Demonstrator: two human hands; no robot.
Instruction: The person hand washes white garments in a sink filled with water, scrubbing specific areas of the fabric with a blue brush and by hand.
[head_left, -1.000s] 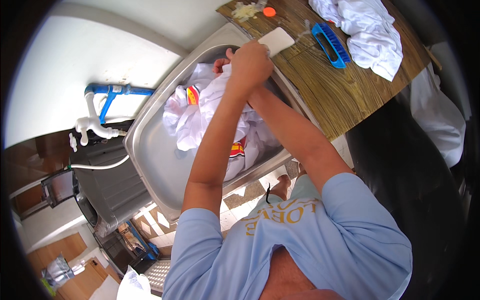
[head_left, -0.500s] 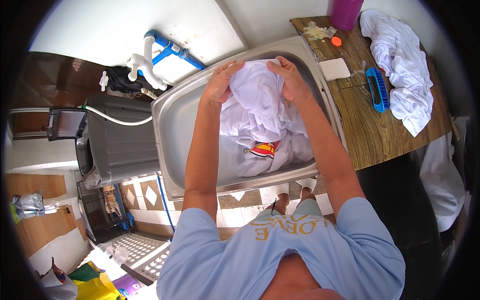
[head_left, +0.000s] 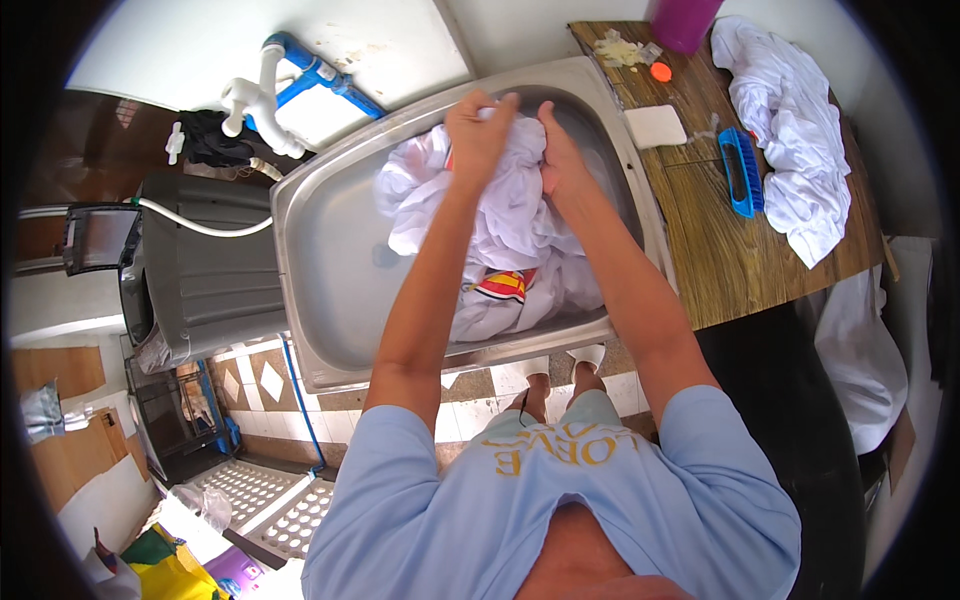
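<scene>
My left hand (head_left: pixel 480 138) is curled on the upper folds of a white cloth (head_left: pixel 512 212), grasping it; my right hand (head_left: pixel 563 165) stands half open against the cloth's right side, and I cannot tell whether it grips. The cloth lies bunched in a metal sink (head_left: pixel 335 265). Right of the sink, a wooden table (head_left: pixel 705 285) bears a white block (head_left: pixel 655 127), an orange cap (head_left: pixel 661 72), a blue brush (head_left: pixel 757 178) and a white garment (head_left: pixel 790 125).

Your light-blue shirt (head_left: pixel 670 500), gold capital lettering (head_left: pixel 572 452) across its chest, upside down in the head view, bent by folds, white cloth (head_left: pixel 505 222), red-and-yellow patch (head_left: pixel 506 286) on it, any characters there seemingly too small to read.
</scene>
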